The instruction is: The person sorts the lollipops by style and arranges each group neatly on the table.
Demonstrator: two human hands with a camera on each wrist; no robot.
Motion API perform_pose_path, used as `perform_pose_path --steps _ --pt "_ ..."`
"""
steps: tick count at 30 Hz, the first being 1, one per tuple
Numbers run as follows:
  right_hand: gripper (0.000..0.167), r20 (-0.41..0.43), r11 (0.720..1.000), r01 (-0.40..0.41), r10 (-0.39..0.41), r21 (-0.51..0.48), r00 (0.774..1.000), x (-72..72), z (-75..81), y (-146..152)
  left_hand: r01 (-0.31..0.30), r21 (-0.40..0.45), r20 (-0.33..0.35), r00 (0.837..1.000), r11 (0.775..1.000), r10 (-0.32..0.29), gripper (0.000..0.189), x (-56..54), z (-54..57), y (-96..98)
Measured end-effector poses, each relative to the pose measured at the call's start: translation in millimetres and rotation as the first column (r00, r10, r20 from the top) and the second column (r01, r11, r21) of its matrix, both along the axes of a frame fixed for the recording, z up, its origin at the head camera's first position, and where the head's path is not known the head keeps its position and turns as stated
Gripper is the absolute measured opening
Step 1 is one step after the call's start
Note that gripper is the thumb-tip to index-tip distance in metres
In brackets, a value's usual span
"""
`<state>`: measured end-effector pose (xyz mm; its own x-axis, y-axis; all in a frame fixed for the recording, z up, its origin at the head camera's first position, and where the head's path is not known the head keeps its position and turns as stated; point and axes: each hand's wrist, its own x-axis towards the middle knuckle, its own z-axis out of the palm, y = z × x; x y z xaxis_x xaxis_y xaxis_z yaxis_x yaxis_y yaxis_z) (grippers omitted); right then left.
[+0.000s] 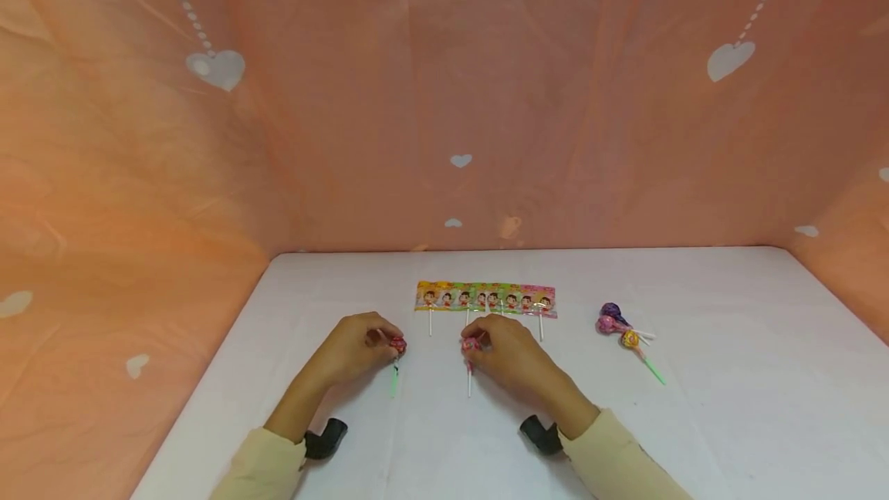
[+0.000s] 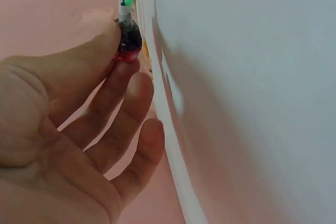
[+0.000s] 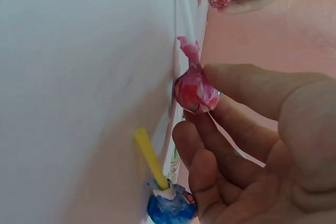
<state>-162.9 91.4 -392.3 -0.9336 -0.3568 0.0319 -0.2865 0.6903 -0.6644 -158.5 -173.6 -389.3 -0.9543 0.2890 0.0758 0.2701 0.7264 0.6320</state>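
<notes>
My left hand (image 1: pixel 361 347) pinches a dark red wrapped lollipop (image 1: pixel 398 346) between thumb and fingertips, its green stick (image 1: pixel 393 383) pointing toward me. In the left wrist view the wrapper looks dark above and red below. With thumb and fingertips, my right hand (image 1: pixel 510 349) pinches a pink wrapped lollipop (image 3: pixel 195 92) that has a white stick (image 3: pixel 185 11). By the lower fingers of that hand, the right wrist view shows a blue wrapped lollipop (image 3: pixel 170 205) with a yellow stick; whether the fingers touch it, I cannot tell. The head view hides it behind the hand.
A row of flat packaged lollipops (image 1: pixel 486 298) in yellow, green and pink wrappers lies beyond my hands. To the right, a purple lollipop (image 1: pixel 611 310), another pink lollipop (image 1: pixel 606 325) and a yellow lollipop (image 1: pixel 630 339) lie bunched on the white table (image 1: pixel 750 407). Orange cloth (image 1: pixel 521 99) surrounds the table.
</notes>
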Motion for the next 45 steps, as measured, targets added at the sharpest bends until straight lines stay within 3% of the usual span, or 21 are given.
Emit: perform_pose_path --steps 6,13,21,31,41,45 --pt "0.017 0.022 1.000 0.018 -0.017 -0.016 1.000 -1.2 -1.6 2.4 0.029 0.030 -0.002 1.000 0.999 -0.029 0.017 -2.1 0.2 9.8" --pt "0.017 0.048 0.999 0.017 -0.015 -0.034 0.999 -2.0 -1.8 3.8 -0.032 -0.028 0.018 0.999 0.999 0.033 0.019 -5.3 1.7 25.3" --pt "0.018 0.046 0.999 0.025 -0.024 -0.026 0.999 -4.9 1.9 2.2 -0.093 -0.105 -0.025 0.996 0.990 0.091 0.017 -5.6 7.1 30.4" --pt "0.018 0.039 1.000 0.010 -0.010 -0.015 0.999 -2.3 -1.5 4.1 -0.142 -0.124 0.041 0.988 0.982 0.148 0.014 0.9 2.5 38.2" --pt "0.018 0.019 1.000 -0.017 0.017 0.012 1.000 -2.7 -1.7 4.5 -0.143 -0.293 -0.028 0.990 0.945 0.141 0.013 -0.9 8.8 45.9" --pt "0.019 0.021 1.000 -0.019 0.018 0.014 1.000 -3.0 -2.3 4.9 -0.151 -0.290 -0.044 0.989 0.945 0.144 0.015 1.5 4.8 49.2"
